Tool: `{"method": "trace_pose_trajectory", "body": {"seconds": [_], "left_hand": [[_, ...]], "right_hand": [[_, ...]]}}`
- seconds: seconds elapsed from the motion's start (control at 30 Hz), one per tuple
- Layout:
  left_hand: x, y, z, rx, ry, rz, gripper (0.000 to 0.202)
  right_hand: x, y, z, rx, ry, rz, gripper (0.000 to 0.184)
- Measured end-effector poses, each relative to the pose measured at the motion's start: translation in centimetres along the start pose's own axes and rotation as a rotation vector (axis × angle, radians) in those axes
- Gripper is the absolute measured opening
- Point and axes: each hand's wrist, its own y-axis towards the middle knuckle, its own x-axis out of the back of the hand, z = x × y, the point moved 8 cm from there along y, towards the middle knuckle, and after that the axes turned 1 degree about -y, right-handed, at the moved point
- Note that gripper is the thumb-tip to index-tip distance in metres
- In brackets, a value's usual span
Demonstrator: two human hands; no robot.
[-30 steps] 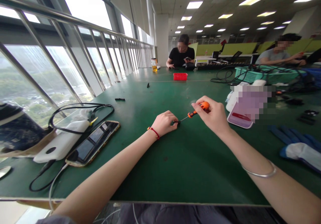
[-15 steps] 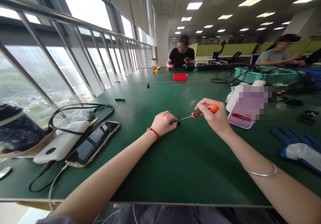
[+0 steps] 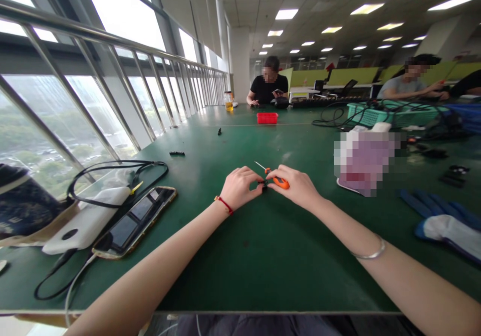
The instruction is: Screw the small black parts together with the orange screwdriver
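Between thumb and fingers, my left hand pinches a small black part just above the green table. My right hand holds an orange-and-black screwdriver in its curled fingers, the thin shaft pointing up and to the left, away from the part. The right fingertips meet the part's right side, close to the left hand's fingertips. Much of the part is covered by fingers, so its exact kind does not show.
On the left lie a phone, a white power bank and looped black cable. Two small black pieces lie ahead, short of a red tray. To the right are a blue-and-white glove and a teal basket. Two people sit farther off.
My right hand has moved left to the black part. The screwdriver's tip has left the part, and its shaft has swung to point away. My left hand keeps its pinch.
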Motion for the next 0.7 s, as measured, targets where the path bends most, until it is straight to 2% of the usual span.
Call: {"method": "trace_pose_trajectory", "body": {"seconds": [0.27,0.5,0.6,0.7], "left_hand": [[0.1,0.0,-0.6,-0.044,-0.065,-0.029,0.011],[0.0,0.1,0.0,0.026,-0.046,0.006,0.01],[0.0,0.1,0.6,0.101,-0.099,0.015,0.009],[-0.2,0.0,1.7,0.269,-0.214,0.014,0.009]], "right_hand": [[0.2,0.0,0.3,0.029,-0.028,-0.023,0.012],[0.2,-0.1,0.1,0.038,-0.028,-0.031,0.013],[0.2,-0.1,-0.3,0.027,0.001,-0.027,0.015],[1.0,0.0,-1.7,-0.045,0.049,-0.096,0.016]]}}
